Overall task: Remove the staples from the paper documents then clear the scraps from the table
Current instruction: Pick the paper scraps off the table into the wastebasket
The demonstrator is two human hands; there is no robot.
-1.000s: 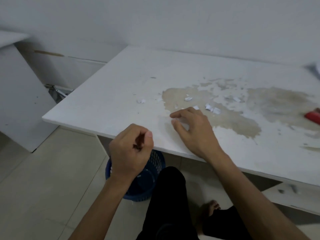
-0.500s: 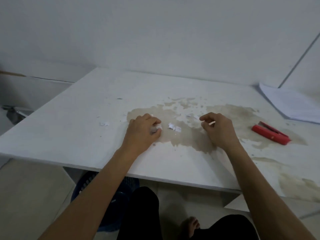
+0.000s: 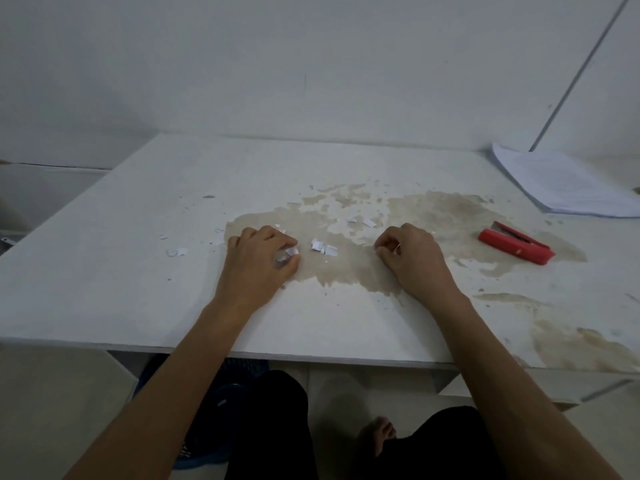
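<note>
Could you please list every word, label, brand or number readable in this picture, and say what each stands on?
No text can be read here.
Paper stack: faint grey lines of print, too small and blurred to read.
Red stapler: a pale speck on its side, too small to tell whether it is a mark.
Paper scraps: no print visible.

Your white table [image 3: 138,299] carries paper scraps [image 3: 323,247] mid-surface, a red stapler [image 3: 515,246] toward its right edge, and seemingly printed documents [image 3: 557,183] at the far-right corner.
</note>
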